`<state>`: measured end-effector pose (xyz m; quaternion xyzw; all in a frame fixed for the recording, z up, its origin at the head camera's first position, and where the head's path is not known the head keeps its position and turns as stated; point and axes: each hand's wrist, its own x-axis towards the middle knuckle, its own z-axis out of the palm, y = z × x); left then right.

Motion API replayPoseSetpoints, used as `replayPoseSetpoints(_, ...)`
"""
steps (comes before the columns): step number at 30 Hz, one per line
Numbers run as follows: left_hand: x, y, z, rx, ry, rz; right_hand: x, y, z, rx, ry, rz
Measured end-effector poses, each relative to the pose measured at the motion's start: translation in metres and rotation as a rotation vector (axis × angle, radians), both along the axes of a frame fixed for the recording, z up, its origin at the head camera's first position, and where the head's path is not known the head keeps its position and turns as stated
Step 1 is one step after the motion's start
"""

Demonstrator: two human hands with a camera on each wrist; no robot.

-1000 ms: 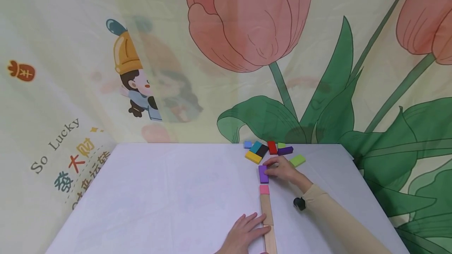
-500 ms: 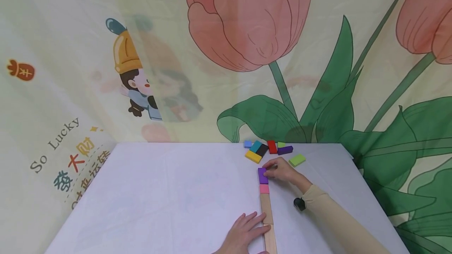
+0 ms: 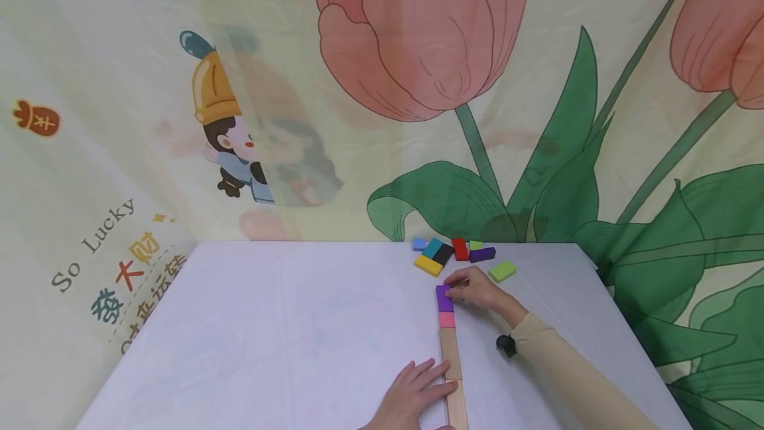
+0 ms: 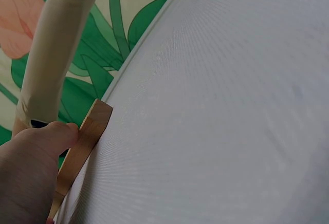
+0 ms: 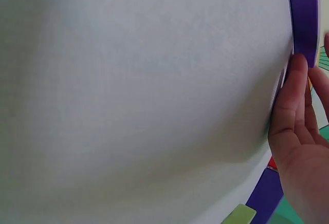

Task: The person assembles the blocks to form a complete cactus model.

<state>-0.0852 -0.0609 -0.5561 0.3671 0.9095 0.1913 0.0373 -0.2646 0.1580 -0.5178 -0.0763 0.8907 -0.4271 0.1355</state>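
In the head view, a purple block (image 3: 442,300) lies end to end with a pink block (image 3: 447,320). Two plain wooden blocks, the farther one (image 3: 450,350) and the nearer one (image 3: 456,409), continue that row toward the person. My right hand (image 3: 477,287) pinches the purple block at its far end with thumb and fingertips; the right wrist view shows the fingers at the end of the purple block (image 5: 305,23). Spread over the wooden blocks, my left hand (image 3: 408,395) rests its extended fingers on them. Its thumb touches a wooden block (image 4: 85,144) in the left wrist view.
Beyond the right hand lie loose blocks: yellow (image 3: 428,265), teal (image 3: 432,249), black (image 3: 444,255), red (image 3: 460,249), dark purple (image 3: 482,255), light blue (image 3: 419,244) and green (image 3: 503,271). A white cloth (image 3: 268,337) covers the table; a printed curtain hangs behind.
The right hand has drawn the purple block toward the person, closing the gap to the pink block, which shifted very slightly. The left hand has stayed nearly still.
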Motion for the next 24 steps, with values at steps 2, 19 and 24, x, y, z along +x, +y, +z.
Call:
replayPoseSetpoints(2,0.0,0.0,0.0,0.0,0.003,-0.001,-0.003,0.001,-0.001,-0.034,0.001,-0.034)
replayPoseSetpoints(19,-0.001,-0.003,-0.004,-0.002,0.108,-0.027,-0.022,-0.007,0.0,-0.038,0.045,-0.209)
replayPoseSetpoints(24,-0.001,-0.003,-0.003,-0.005,0.091,-0.028,-0.026,-0.009,0.0,-0.049,0.077,-0.216)
